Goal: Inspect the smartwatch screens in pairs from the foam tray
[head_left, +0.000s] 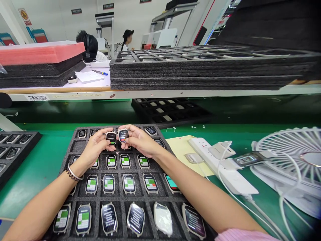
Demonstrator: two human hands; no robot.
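Observation:
A black foam tray (75, 144) lies on the green table in front of me, its pockets filled with several smartwatch bodies, many with lit green-and-white screens. My left hand (94, 145), with a bracelet on the wrist, pinches one watch body (111, 137) above the tray's far rows. My right hand (139, 140) holds a second watch body (123, 135) right beside it, its screen lit dark with red marks. The two watches almost touch. Watches in the nearest row show dark text screens, and one (163, 218) looks pale and blank.
Another foam tray (15, 147) sits at the left. A white power strip (220, 167) with cables, a yellow sheet (179, 147) and a white fan (291, 157) lie to the right. Stacked black foam trays (200, 70) fill the shelf above. Two people sit far behind.

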